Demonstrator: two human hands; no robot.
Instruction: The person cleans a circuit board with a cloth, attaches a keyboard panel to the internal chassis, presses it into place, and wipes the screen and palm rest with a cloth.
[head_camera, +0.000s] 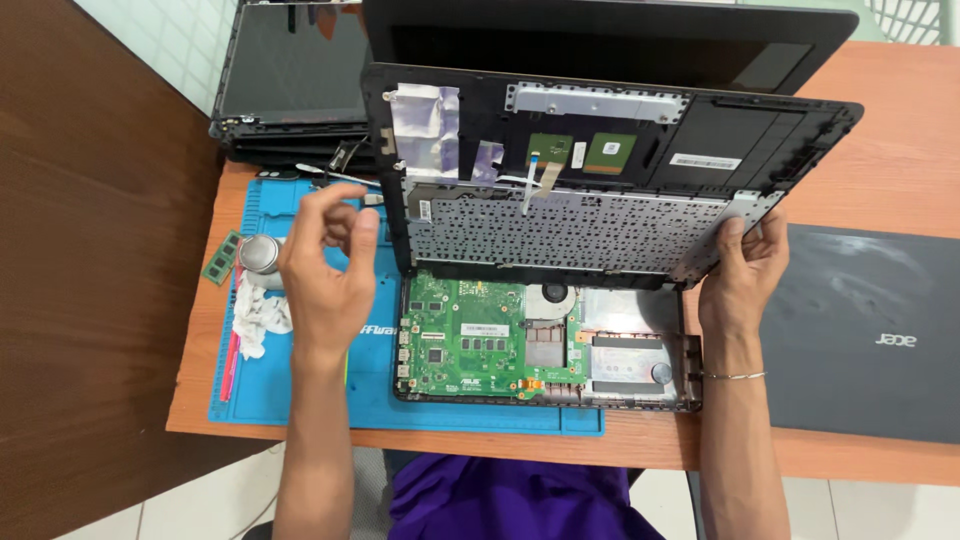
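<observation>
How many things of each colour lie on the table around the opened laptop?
Blue: 1, the blue rubber work mat
Green: 1, the small green memory module
Silver: 1, the round silver metal tin
White: 1, the crumpled white cloth
Pink: 1, the thin pink tool
Dark grey: 1, the closed dark grey laptop
Total: 6

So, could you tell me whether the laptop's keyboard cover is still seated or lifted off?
Lifted: the keyboard cover tilts up, underside showing, held by the right hand; the motherboard lies exposed below.
</observation>
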